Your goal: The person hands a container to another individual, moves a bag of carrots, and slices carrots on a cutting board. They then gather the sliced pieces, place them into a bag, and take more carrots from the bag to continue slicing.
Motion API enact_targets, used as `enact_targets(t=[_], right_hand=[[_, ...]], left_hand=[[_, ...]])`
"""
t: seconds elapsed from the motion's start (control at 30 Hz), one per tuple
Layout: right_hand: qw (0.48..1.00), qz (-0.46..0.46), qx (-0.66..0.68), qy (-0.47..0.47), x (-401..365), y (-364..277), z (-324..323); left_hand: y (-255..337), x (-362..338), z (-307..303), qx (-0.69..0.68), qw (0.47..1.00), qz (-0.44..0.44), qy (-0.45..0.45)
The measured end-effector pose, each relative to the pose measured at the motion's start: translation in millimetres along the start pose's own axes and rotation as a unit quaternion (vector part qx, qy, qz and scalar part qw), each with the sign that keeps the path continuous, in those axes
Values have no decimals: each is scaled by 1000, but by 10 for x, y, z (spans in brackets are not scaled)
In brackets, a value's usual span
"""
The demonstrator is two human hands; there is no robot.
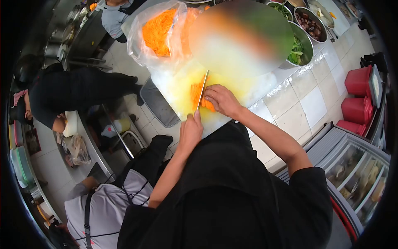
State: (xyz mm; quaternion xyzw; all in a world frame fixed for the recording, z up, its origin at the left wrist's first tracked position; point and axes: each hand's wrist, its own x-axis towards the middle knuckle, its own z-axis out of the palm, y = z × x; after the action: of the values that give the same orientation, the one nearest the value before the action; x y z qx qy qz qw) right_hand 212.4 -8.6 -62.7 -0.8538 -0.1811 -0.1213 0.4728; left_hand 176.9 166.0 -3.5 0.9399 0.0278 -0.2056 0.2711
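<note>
A knife [203,89] stands across the orange carrot pieces on a white, yellow-stained cutting board [178,89]. Its handle is in my left hand [191,132], with the fingers wrapped round it. On the blade's right side, my right hand [222,99] presses its bent fingers on carrot slices [208,105]. Thin orange strips [195,94] lie to the left of the blade. Beyond the board's upper left part, a clear plastic bag [137,39] holds shredded carrot [158,34].
Metal containers with greens [297,52] and dark pieces [310,25] stand at the upper right. A grey bin [159,103] is left of the board. People in dark [83,89] and grey [108,207] clothes are at the left. A glass-topped fridge [352,174] is at the right.
</note>
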Motion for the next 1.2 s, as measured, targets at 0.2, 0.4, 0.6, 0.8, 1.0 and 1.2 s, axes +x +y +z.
enact_targets(t=[0.2, 0.4, 0.6, 0.8, 1.0, 1.2], right_hand=[[1000, 27, 9, -11, 4, 40, 13], [1000, -5, 2, 26, -13, 29, 46], [1000, 15, 12, 22, -4, 58, 40], [1000, -7, 13, 28, 12, 81, 50], [999, 13, 22, 20, -4, 49, 23], [999, -14, 18, 46, 26, 79, 31]], left_hand=[[165, -58, -278, -6, 999, -15, -36], [104, 204, -52, -2, 1000, 8, -18], [68, -113, -174, -5, 1000, -4, -23], [159, 154, -82, -12, 1000, -9, -11], [91, -118, -118, -1, 999, -26, -28], [241, 174, -165, -31, 999, 0, -24]])
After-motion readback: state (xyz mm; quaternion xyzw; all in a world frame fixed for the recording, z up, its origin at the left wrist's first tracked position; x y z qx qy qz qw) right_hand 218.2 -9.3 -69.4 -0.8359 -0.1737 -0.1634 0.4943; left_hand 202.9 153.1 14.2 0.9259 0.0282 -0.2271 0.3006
